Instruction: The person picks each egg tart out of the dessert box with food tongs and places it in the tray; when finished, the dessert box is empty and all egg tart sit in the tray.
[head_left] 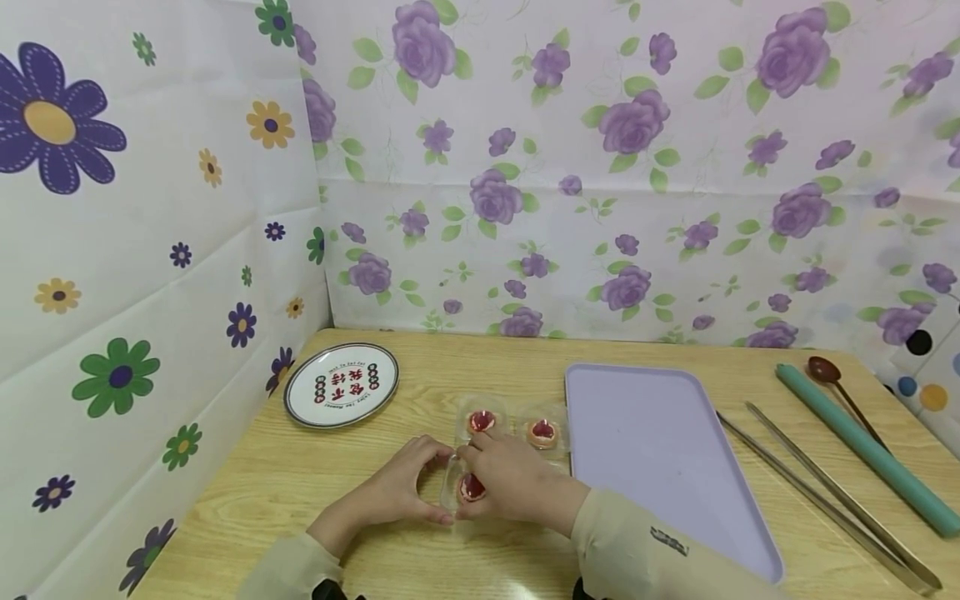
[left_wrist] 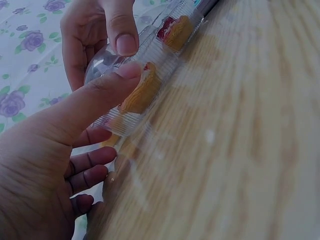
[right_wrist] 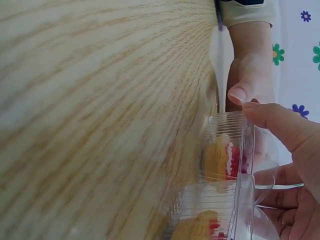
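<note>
Prog.: clear pack (head_left: 500, 418), lower ctr., looks not yet opened, visible tarts (head_left: 543, 433) inside; L hand (head_left: 392, 492) fingers spread, R hand (head_left: 519, 482) thumb & fingers gripping pack.

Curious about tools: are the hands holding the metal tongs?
No, the metal tongs lie beside the lilac tray, away from both hands.
</note>
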